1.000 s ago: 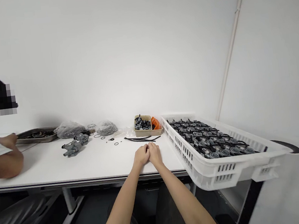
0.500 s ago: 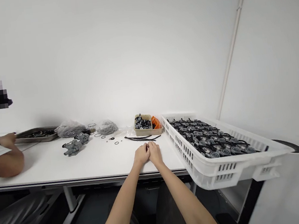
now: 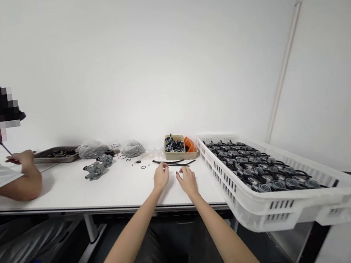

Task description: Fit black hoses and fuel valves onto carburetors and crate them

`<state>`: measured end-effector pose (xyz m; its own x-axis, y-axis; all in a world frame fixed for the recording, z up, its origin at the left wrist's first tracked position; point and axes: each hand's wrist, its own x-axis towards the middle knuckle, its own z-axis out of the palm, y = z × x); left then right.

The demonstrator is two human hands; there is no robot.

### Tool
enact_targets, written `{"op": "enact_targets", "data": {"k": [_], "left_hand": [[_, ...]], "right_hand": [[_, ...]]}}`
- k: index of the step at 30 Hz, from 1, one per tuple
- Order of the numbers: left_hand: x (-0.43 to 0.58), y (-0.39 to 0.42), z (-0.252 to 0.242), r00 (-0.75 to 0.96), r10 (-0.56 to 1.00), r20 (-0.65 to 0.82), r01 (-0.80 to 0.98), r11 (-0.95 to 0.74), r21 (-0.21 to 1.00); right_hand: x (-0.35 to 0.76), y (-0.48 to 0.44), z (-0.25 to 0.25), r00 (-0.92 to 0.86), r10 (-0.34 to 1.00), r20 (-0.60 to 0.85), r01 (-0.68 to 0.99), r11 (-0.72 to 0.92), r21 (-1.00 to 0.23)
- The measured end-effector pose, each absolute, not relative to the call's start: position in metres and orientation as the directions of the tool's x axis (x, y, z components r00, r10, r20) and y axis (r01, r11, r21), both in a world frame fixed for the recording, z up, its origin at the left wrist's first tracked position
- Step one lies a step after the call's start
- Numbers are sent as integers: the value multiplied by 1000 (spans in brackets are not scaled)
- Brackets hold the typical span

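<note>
My left hand is above the white table, with its fingers curled inward just in front of the black tubes. Whatever its fingertips may hold is too small to make out. A short gap to the right, my right hand has bent fingers and a tiny dark spot at the thumb tip, which I cannot identify. Behind the hands stands a beige bin of small black and metal parts, beside an orange basket. Several black rings lie to the left of the tubes.
A large white crate full of grey and black parts takes up the right side. Grey castings, bagged parts and a metal tray are on the left. A co-worker's arm rests at the far left.
My hands were together at the fingertips and are now apart, the left slightly to the left, the right to the right. The view has shifted a little left.
</note>
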<state>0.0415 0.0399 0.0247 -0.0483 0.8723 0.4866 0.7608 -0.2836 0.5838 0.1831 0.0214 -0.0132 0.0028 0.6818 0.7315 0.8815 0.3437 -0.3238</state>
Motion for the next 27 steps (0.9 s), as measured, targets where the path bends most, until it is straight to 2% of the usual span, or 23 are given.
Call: {"op": "enact_targets", "data": {"k": [4,7,10,14,27], "left_hand": [[-41,57,51,-213,873,439,793,-109,600],[-115,55,64,-377,833,406,811,86,578],[-178,41,64,-526,754,393,799,280,533],[-232,28,50,-611,667,427,783,431,448],[-270,39,28,-592,747,303,803,515,299]], "right_hand": [[184,20,-13,-5,690,724,875,353,-331],[184,19,-13,-12,699,715,872,357,-334],[185,19,-13,-14,704,710,872,356,-336],[185,19,-13,-19,705,709,875,356,-329],[184,18,-14,-24,697,716,874,363,-324]]}}
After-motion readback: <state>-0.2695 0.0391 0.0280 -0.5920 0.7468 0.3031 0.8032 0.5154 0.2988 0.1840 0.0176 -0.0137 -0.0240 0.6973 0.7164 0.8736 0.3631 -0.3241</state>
